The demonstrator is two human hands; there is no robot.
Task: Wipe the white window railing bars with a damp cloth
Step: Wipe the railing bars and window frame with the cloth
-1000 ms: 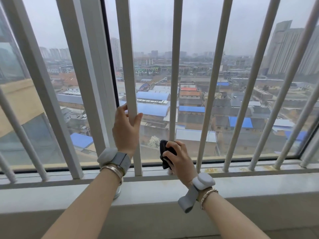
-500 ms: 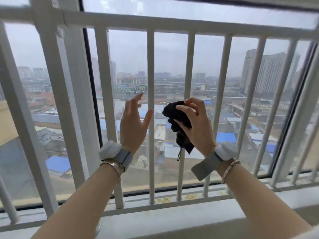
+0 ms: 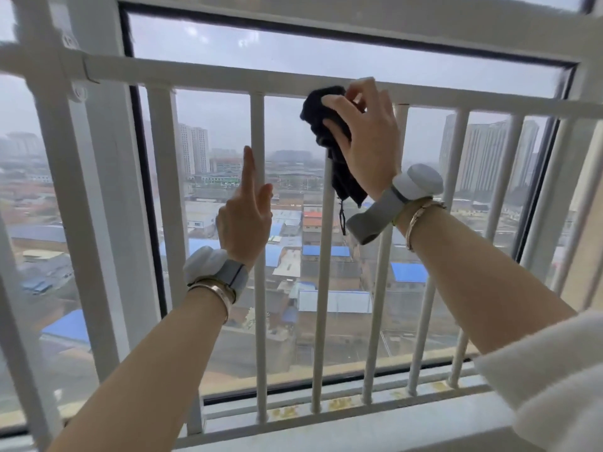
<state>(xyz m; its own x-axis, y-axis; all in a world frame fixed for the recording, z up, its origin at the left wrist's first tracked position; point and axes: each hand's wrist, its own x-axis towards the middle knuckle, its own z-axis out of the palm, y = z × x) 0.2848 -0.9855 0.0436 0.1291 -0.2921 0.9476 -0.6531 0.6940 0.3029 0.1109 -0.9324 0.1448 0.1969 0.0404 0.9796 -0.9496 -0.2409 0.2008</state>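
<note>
White railing point(image 3: 228, 80) spans frame, top rail upper centre, vertical bars below. View now tilted up versus half second ago; top rail fully in sight. Right hand point(image 3: 365, 138), upper centre-right, has climbed from bar's foot to its top, fingers gripping dark cloth point(image 3: 321, 115) wrapped on bar point(image 3: 321, 288) under rail. Upstroke likely finished; downstroke or next bar due. Left hand point(image 3: 244, 213), centre, fingers straight, holding nothing, beside neighbouring bar point(image 3: 260, 321).
</note>
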